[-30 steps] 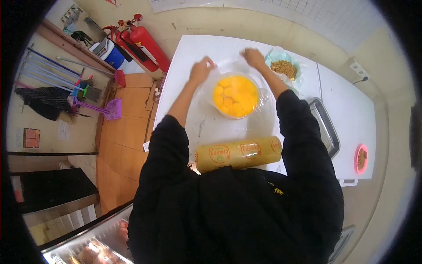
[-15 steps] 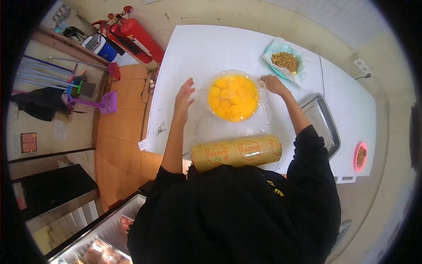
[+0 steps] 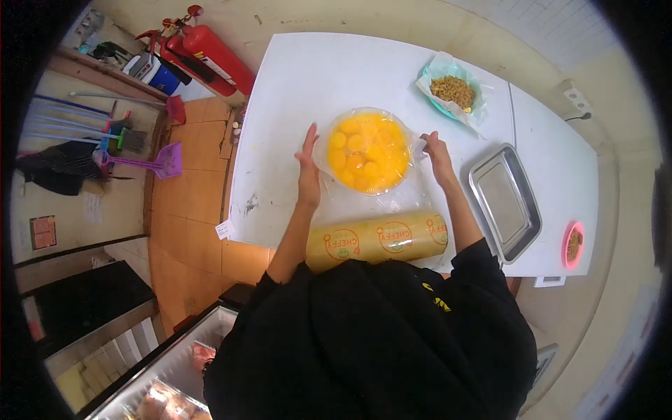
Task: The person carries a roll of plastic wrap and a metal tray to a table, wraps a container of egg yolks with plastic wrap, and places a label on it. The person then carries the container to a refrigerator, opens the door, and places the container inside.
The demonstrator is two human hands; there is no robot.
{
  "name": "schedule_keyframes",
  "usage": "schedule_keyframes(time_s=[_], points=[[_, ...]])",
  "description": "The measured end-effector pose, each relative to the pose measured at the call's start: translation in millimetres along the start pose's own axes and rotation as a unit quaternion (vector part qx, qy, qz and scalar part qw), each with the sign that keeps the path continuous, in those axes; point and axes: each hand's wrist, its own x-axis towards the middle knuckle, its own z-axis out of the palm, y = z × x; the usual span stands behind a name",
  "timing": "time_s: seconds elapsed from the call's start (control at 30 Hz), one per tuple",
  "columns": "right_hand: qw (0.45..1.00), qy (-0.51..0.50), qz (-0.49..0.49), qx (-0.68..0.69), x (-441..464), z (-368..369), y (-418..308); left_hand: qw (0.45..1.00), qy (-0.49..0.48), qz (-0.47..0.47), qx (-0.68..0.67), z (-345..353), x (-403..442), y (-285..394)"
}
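Observation:
A round clear bowl of egg yolks (image 3: 369, 151) stands on the white table, with clear plastic film (image 3: 409, 189) over it and stretching toward me. The film runs to a large yellowish roll (image 3: 378, 241) marked CHEFFY, lying near my body. My left hand (image 3: 309, 162) is at the bowl's left side, fingers extended and apart, with nothing seen in its grasp. On the right, my right hand (image 3: 435, 155) has its fingers closed on the film's edge beside the bowl's rim.
A lined green basket (image 3: 448, 110) of brown crumbly food sits at the back right. Right of the roll lies a metal tray (image 3: 483, 189), with a pink bowl (image 3: 567, 245) farther right. Red fire extinguishers (image 3: 220, 59) stand at the left wall.
Both hands have come back toward me from beyond the bowl. The film now lies over the bowl. My left hand has just moved in closer to the bowl's left side.

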Motion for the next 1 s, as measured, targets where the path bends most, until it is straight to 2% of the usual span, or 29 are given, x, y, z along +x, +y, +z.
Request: schedule_keyframes(time_s=[0.07,0.1,0.13,0.17,0.2,0.23,0.27,0.3,0.33,0.37,0.4,0.43,0.47,0.53,0.57,0.6,0.63,0.67,0.73,0.77,0.8,0.87,0.9,0.93,0.97,1.0], points=[[1.0,-0.029,-0.008,0.008,1.5,2.4,-3.4,0.999,-0.019,0.022,-0.012,0.9,25.4,11.1],[0.998,-0.055,-0.02,0.016,2.6,3.6,-6.7,0.972,-0.144,-0.081,-0.167,-1.1,41.7,21.4],[0.998,-0.054,-0.02,0.016,3.9,6.2,-11.2,0.895,-0.262,-0.18,-0.313,-1.5,56.3,27.9],[0.995,0.01,-0.096,-0.001,6.2,10.6,-17.4,0.895,-0.264,-0.179,-0.312,-0.5,70.2,30.4],[0.982,0.076,-0.171,-0.02,8.7,15.6,-28.3,0.887,-0.272,-0.222,-0.299,1.4,84.0,32.8],[0.982,0.079,-0.172,-0.02,8.9,17.8,-40.5,0.878,-0.279,-0.265,-0.286,3.6,92.7,33.4],[0.981,0.068,-0.106,-0.146,4.9,20.5,-58.2,0.876,-0.281,-0.267,-0.287,8.3,95.3,33.8],[0.961,0.055,-0.034,-0.267,1.6,22.6,-65.6,0.886,-0.297,-0.27,-0.231,13.9,95.0,33.3],[0.961,0.058,-0.028,-0.267,1.1,24.8,-63.3,0.893,-0.313,-0.273,-0.174,18.7,94.1,33.2],[0.968,0.102,-0.08,-0.217,2.1,26.6,-61.0,0.891,-0.315,-0.277,-0.175,22.0,92.1,36.1],[0.967,0.144,-0.133,-0.166,4.2,26.5,-57.7,0.895,-0.269,-0.315,-0.168,23.9,89.0,40.2],[0.97,0.15,-0.142,-0.131,13.0,18.6,-48.2,0.896,-0.22,-0.352,-0.159,24.0,87.5,41.3],[0.97,0.151,-0.138,-0.13,20.2,9.9,-41.3,0.894,-0.22,-0.356,-0.159,23.0,88.2,38.8],[0.996,0.063,-0.034,-0.058,31.9,-6.3,-27.9,0.873,-0.265,-0.358,-0.197,19.9,92.6,33.4],[0.991,-0.002,0.01,-0.136,36.8,-10.2,-10.3,0.873,-0.266,-0.36,-0.196,16.4,99.7,32.2],[0.991,0.0,0.01,-0.136,37.3,-7.3,-4.9,0.899,-0.323,-0.287,-0.078,12.1,110.3,31.8],[0.994,-0.074,0.066,-0.048,38.5,-4.5,0.3,0.904,-0.372,-0.207,0.041,10.7,120.5,30.1],[0.981,-0.147,0.122,0.041,38.2,-4.0,2.3,0.903,-0.374,-0.207,0.039,17.3,127.7,35.5],[0.978,-0.159,0.133,0.006,46.2,-7.4,5.2,0.849,-0.463,-0.047,0.249,42.0,139.4,61.1],[0.966,-0.21,0.137,0.061,48.9,-5.9,7.5,0.819,-0.51,-0.096,0.246,59.0,141.4,64.4],[0.949,-0.258,0.138,0.115,49.6,-5.1,7.4,0.818,-0.512,-0.095,0.245,76.1,141.3,63.2],[0.964,-0.227,0.123,0.071,45.4,-6.0,4.7,0.644,-0.603,-0.127,0.454,104.9,143.0,60.4],[0.974,-0.197,0.109,0.027,42.3,-5.8,3.2,0.644,-0.602,-0.125,0.455,110.9,145.3,58.3],[0.974,-0.198,0.108,0.026,39.7,-6.3,3.3,0.624,-0.597,-0.201,0.462,114.3,148.5,54.9],[0.994,-0.079,0.061,-0.033,37.3,-7.6,4.5,0.601,-0.589,-0.275,0.465,114.3,153.0,51.3],[0.995,0.04,0.014,-0.09,32.3,-5.3,-0.8,0.603,-0.586,-0.276,0.466,107.5,160.5,41.8]])
